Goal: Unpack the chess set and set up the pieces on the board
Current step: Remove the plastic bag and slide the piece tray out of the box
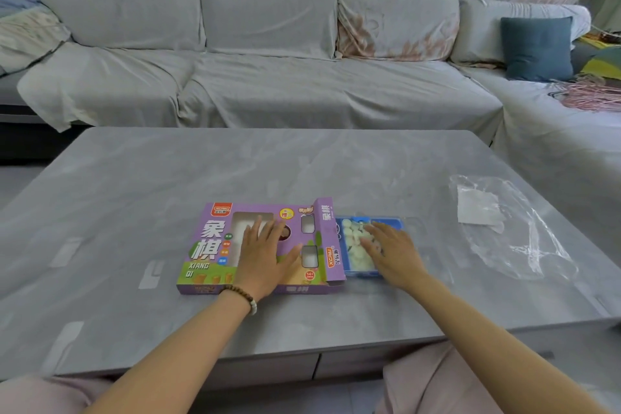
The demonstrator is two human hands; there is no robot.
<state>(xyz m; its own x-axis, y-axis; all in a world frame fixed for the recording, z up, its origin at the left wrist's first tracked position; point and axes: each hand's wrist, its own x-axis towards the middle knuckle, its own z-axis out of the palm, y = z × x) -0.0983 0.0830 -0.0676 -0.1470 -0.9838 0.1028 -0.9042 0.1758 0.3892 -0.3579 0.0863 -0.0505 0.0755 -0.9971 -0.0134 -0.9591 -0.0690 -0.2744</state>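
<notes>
A: Status?
B: I see the left hand (265,255) pressing the box (208,245), fingers straight; the right hand (393,252), fingers flat, on pieces (356,245) in the tray (389,222), half out.
A: Hazard?
B: Jerking it could scatter pieces across the table (201,171).

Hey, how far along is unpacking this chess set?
Early. Done: plastic wrap lies aside. In hand: left hand presses the purple box, right hand rests on the blue tray of pieces, partly slid out. Left: no board in view, no pieces set up.
</notes>
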